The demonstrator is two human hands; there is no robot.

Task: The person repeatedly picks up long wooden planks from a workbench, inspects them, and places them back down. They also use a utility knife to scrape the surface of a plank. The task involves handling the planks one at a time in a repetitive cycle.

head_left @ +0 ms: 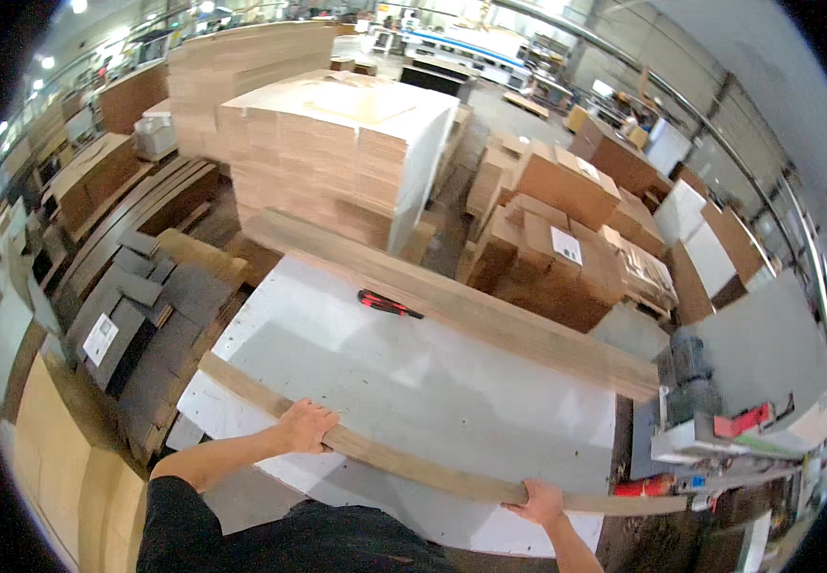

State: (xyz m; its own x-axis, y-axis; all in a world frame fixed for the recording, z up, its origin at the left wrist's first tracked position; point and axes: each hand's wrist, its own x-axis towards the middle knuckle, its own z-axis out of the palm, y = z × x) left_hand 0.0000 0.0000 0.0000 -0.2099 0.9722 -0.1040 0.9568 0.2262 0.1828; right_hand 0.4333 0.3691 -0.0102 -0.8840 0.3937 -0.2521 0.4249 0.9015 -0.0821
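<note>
A long, narrow wooden strip lies across the near part of a white-topped table, and its right end reaches past the table's edge. My left hand is closed over the strip left of its middle, fingers bent round its far edge. Farther right, my right hand grips the same strip, thumb and fingers around it. Beyond the strip, a red-and-black hand tool rests on the white tabletop. Its exact kind is too small to tell.
Long wooden boards run along the table's far edge. At the right end stands a machine with a grey motor and a red part. Beyond are a tall panel stack and cardboard boxes. Dark panels lie at left.
</note>
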